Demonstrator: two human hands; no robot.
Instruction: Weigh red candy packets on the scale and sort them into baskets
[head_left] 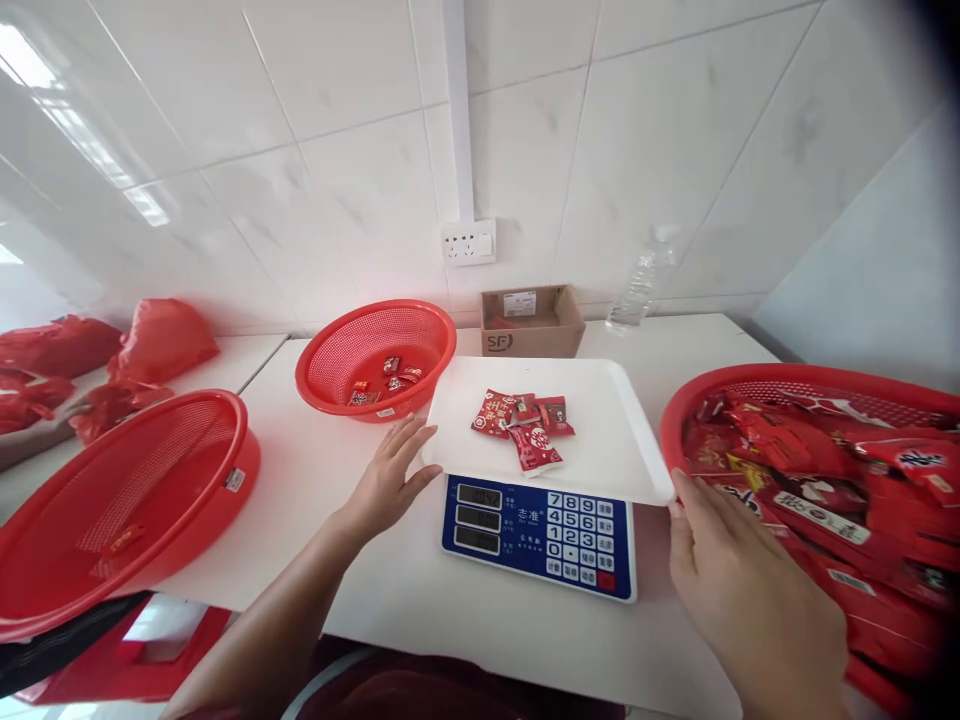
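Note:
A white tray (600, 440) rests on a blue electronic scale (540, 535) in the middle of the white table. Several red snack packets (523, 424) lie in a small heap on the tray. My left hand (390, 475) touches the tray's near left corner, fingers stretched out. My right hand (739, 580) lies at the tray's near right corner, fingertips against its edge, fingers extended and holding nothing.
A red basket (757, 385) full of red packets stands at the right. A smaller red basket (375, 345) with a few packets sits behind the left hand. A large red basket (112, 490), a cardboard box (532, 320), a clear bottle (637, 285) and red bags (157, 340) stand around.

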